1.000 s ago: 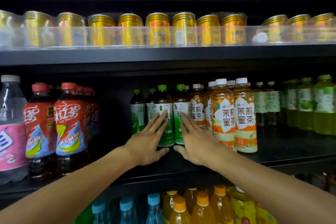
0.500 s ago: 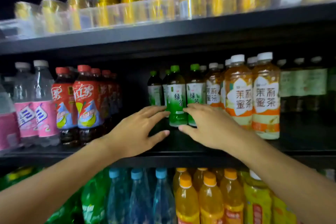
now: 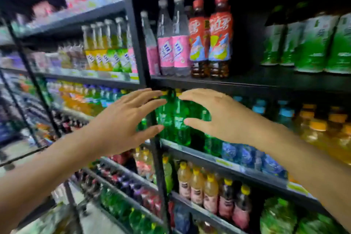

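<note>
Nearest, both hands are spread wide, holding nothing — the left hand [image 3: 123, 119] and right hand [image 3: 220, 118] hover either side of the green bottles [image 3: 179, 119] standing on the dark shelf [image 3: 190, 150]. Farther up — red-labelled tea bottles [image 3: 220, 40].

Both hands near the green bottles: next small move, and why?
Likely ease forward and close on the green bottles: left hand and right hand hang open either side of them, holding nothing, contact unclear.
</note>
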Demonstrator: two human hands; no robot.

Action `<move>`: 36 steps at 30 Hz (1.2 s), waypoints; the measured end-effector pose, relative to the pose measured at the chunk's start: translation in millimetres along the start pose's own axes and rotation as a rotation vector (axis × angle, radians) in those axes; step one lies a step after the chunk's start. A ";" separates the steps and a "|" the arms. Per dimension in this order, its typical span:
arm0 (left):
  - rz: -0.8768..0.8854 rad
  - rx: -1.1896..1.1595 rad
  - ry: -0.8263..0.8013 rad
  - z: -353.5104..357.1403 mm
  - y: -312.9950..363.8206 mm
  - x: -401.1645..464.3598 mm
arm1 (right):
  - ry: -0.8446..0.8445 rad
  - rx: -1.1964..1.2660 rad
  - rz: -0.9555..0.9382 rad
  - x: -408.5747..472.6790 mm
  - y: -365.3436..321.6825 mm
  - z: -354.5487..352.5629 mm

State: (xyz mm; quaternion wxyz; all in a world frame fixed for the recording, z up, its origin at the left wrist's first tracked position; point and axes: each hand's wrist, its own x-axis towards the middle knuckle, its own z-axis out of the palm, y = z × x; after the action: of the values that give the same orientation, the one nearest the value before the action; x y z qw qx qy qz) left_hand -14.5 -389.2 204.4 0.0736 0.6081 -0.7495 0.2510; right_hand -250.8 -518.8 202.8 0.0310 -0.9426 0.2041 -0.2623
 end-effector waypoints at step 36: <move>-1.285 -0.480 -0.960 352.0 -260.2 -616.6 | -1.355 0.380 -0.072 210.3 -319.7 732.3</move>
State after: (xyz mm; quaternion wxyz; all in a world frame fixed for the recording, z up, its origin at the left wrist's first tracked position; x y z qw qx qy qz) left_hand 454.9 -48.8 -281.0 0.0026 0.9257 -0.2398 -0.2925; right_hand 402.3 -346.3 -273.0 0.3066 -0.8828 0.0594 0.3508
